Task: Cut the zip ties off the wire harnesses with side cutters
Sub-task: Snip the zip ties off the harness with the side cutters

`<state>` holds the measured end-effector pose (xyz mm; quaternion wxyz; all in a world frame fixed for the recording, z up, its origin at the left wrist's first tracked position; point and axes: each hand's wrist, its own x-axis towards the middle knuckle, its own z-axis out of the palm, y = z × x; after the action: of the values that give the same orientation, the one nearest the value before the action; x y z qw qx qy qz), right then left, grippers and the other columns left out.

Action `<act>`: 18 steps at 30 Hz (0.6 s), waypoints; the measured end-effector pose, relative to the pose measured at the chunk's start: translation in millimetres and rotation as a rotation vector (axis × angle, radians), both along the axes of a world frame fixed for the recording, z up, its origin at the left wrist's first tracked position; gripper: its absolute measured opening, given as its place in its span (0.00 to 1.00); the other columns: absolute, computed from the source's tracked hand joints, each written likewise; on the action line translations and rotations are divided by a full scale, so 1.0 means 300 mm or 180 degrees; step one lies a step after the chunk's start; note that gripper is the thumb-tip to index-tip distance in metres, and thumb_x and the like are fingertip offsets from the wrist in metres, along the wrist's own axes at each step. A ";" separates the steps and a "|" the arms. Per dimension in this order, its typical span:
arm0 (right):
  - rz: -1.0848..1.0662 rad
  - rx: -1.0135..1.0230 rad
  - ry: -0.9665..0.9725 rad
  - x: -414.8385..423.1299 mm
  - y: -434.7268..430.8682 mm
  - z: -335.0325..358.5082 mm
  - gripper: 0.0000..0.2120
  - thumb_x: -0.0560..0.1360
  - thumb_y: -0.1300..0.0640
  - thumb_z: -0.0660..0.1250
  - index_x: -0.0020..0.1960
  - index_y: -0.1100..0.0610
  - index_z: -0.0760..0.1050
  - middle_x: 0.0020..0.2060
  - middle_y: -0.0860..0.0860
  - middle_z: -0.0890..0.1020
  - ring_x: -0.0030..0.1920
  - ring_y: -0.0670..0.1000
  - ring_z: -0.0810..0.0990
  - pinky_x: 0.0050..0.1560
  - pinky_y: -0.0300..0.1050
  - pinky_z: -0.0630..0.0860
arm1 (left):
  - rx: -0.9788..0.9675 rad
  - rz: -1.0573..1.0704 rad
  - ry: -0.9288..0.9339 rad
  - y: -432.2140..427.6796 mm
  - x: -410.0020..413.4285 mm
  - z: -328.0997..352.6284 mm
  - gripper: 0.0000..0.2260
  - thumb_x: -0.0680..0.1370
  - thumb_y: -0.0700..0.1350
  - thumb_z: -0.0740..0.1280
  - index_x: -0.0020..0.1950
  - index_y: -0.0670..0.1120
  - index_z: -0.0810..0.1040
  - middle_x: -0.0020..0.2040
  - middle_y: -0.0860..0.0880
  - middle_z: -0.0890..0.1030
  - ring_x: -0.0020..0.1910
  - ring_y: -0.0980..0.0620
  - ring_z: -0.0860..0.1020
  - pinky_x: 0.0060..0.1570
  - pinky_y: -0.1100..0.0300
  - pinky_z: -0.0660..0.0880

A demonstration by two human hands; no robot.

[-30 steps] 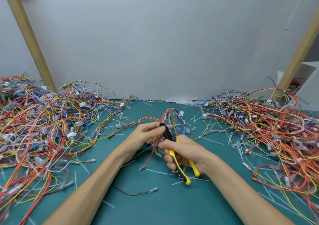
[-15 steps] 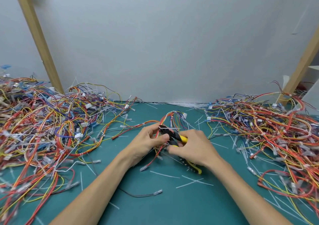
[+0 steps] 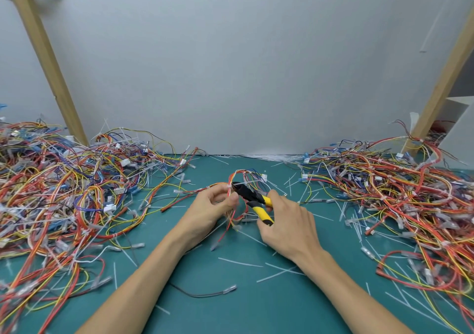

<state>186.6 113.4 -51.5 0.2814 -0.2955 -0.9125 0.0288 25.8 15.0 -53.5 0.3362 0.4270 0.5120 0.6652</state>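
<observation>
A wire harness [image 3: 237, 177] is pinched by the left hand [image 3: 210, 209]. Cutters [image 3: 252, 197], gripped by the right hand [image 3: 287, 227], are tipped against its wires, above a green mat [image 3: 230, 308].

Both arms are bare: the left forearm [image 3: 143, 277] and right forearm [image 3: 359, 285] run uncovered from the frame's lower edge to the centre, where the left hand [image 3: 210, 209] and right hand [image 3: 288, 223] are bare too.

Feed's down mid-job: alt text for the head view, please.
The left hand pinches a red-and-yellow wire harness while the right hand grips yellow-handled side cutters, black tip at a white zip tie on it. Tangled harness piles flank the green mat, littered with cut tie pieces.
</observation>
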 end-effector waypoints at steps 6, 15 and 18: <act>-0.0217 -0.0362 0.0092 0.018 0.041 0.000 0.15 0.69 0.47 0.66 0.40 0.48 0.58 0.27 0.40 0.63 0.34 0.55 0.66 0.28 0.45 0.56 | 0.0091 -0.0215 -0.0624 -0.004 -0.015 0.001 0.09 0.74 0.43 0.67 0.50 0.39 0.78 0.42 0.46 0.84 0.39 0.53 0.82 0.42 0.65 0.78; -0.0103 -0.0277 -0.0026 0.025 0.050 -0.013 0.13 0.66 0.44 0.61 0.42 0.48 0.60 0.30 0.45 0.68 0.35 0.57 0.69 0.31 0.46 0.61 | 0.0100 0.0077 -0.0185 0.000 0.005 -0.011 0.05 0.74 0.45 0.70 0.45 0.44 0.81 0.39 0.45 0.84 0.35 0.52 0.81 0.39 0.63 0.77; -0.0026 -0.0268 -0.0091 0.029 0.053 -0.012 0.14 0.65 0.44 0.61 0.43 0.47 0.59 0.34 0.45 0.71 0.36 0.55 0.70 0.33 0.45 0.62 | 0.0020 0.0136 -0.0089 -0.001 0.005 -0.008 0.03 0.72 0.46 0.71 0.41 0.47 0.82 0.37 0.44 0.83 0.32 0.54 0.77 0.36 0.66 0.72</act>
<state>195.3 129.2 -55.0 0.2558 -0.3112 -0.9132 0.0617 27.3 14.6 -55.9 0.3277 0.4078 0.5141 0.6797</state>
